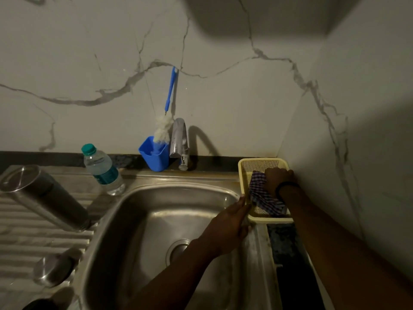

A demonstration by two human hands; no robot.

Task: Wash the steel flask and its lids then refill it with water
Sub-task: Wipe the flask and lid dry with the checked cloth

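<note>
A: Where was the tall cylindrical steel flask [44, 198] seen?

B: It was stood upside down on the ribbed steel drainboard [15, 238], left of the steel sink basin [143, 220], presumably so water could drain out. A rounded steel lid [52, 268] was set beside it nearer the camera, apart from the flask.

A: Grip state?

B: The right hand [278, 179] was closed round a purple-and-white checked cloth [262, 195] inside the pale yellow perforated plastic basket [259, 163] at the sink's right corner. The left hand [232, 220] was laid against the basket's near edge, fingers fairly straight, likely to steady it; nothing was held.

A: Stage?

B: Washing was judged done; the cloth was probably meant for drying. Refill not yet done.

A: Other items?

B: A clear plastic water bottle with green cap [101, 168], a chrome tap [178, 143], and a blue-handled bottle brush [166, 117] stood in a blue plastic cup [154, 156] were noted.
</note>
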